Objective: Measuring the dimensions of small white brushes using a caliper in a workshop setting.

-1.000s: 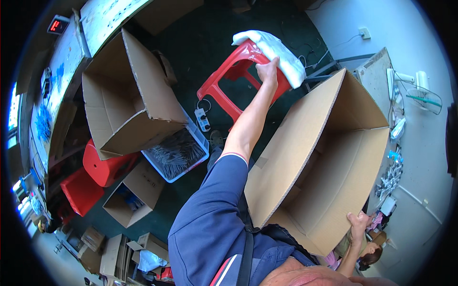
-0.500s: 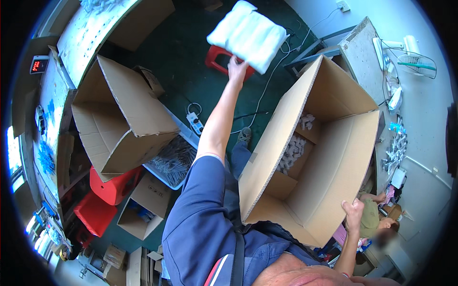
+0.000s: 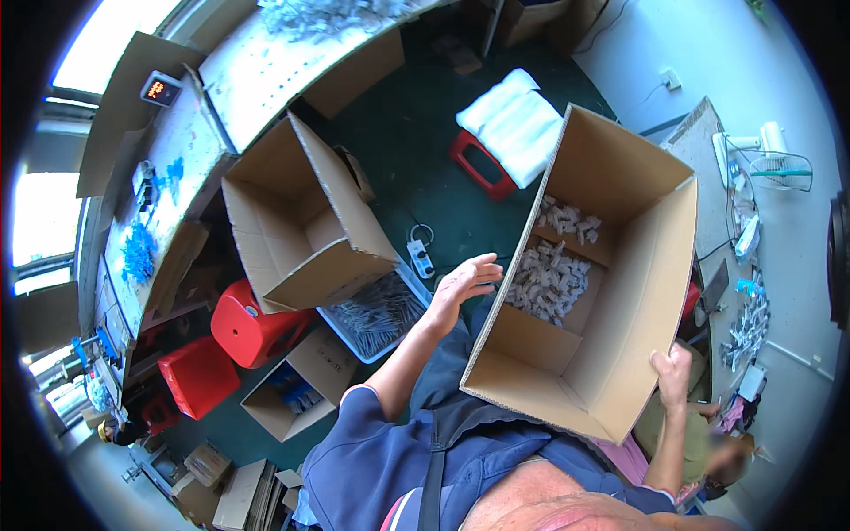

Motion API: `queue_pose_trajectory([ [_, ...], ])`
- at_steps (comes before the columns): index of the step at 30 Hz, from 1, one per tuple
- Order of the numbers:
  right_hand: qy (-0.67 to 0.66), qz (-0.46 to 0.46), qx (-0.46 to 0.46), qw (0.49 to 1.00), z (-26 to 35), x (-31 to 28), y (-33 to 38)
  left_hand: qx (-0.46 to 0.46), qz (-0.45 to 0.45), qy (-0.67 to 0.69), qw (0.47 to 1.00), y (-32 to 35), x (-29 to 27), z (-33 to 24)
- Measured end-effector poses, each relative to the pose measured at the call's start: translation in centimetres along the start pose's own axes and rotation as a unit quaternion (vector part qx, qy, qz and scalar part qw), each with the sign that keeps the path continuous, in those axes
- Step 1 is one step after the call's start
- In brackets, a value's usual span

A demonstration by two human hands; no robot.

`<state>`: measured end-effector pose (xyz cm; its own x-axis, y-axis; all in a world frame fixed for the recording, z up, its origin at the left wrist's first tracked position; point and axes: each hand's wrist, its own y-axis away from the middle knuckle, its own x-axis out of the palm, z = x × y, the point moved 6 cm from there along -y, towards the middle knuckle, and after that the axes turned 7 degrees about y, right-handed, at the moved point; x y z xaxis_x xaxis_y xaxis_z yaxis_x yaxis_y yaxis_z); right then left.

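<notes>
My right hand [image 3: 673, 373] grips the near right wall of a big open cardboard box [image 3: 620, 341], which stands tilted in front of me. Small whitish pieces [image 3: 547, 281] lie in a heap inside, some past a cardboard flap. Beside the box's left edge my left hand [image 3: 467, 281] holds nothing, its fingers stretched out. Beyond the box, a white folded, padded bundle [image 3: 509, 124] rests on a red plastic stool [image 3: 482, 165].
A second open carton [image 3: 305, 217] stands to the left, over a blue-white crate [image 3: 376, 314] of thin grey pieces. Red stools [image 3: 252, 323] and a smaller carton [image 3: 297, 385] sit nearer. A power strip [image 3: 421, 258] lies on the floor. Another person [image 3: 686, 434] is at the right.
My left hand has come back from the white bundle, now on the stool, to beside the big box. The right hand keeps its grip on the box. The view has shifted.
</notes>
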<state>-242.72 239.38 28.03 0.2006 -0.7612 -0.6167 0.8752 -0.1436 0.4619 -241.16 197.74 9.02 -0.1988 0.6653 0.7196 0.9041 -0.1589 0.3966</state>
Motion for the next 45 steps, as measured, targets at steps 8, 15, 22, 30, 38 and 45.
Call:
queue_pose_trajectory([
  [8,0.050,0.012,-0.163,0.985,11.5,2.7,-2.3,0.110,-0.062,-0.501,0.856,8.8,9.4,-16.0],
  [15,0.032,0.026,-0.267,0.963,14.7,12.9,-12.7,0.261,-0.202,-0.528,0.783,6.3,2.4,-20.9],
  [22,-0.001,0.073,-0.344,0.936,16.5,25.3,-24.7,0.238,-0.291,-0.568,0.732,1.5,-3.6,-25.4],
  [30,0.084,0.146,-0.296,0.940,16.9,32.6,-31.8,0.203,-0.338,-0.599,0.697,-5.5,-6.9,-25.6],
  [38,0.083,0.196,-0.215,0.953,11.8,37.9,-38.1,0.122,-0.306,-0.616,0.716,-16.6,-14.0,-25.4],
  [45,0.065,0.171,-0.158,0.970,12.2,43.2,-41.2,0.139,-0.253,-0.614,0.735,-25.5,-22.1,-27.5],
])
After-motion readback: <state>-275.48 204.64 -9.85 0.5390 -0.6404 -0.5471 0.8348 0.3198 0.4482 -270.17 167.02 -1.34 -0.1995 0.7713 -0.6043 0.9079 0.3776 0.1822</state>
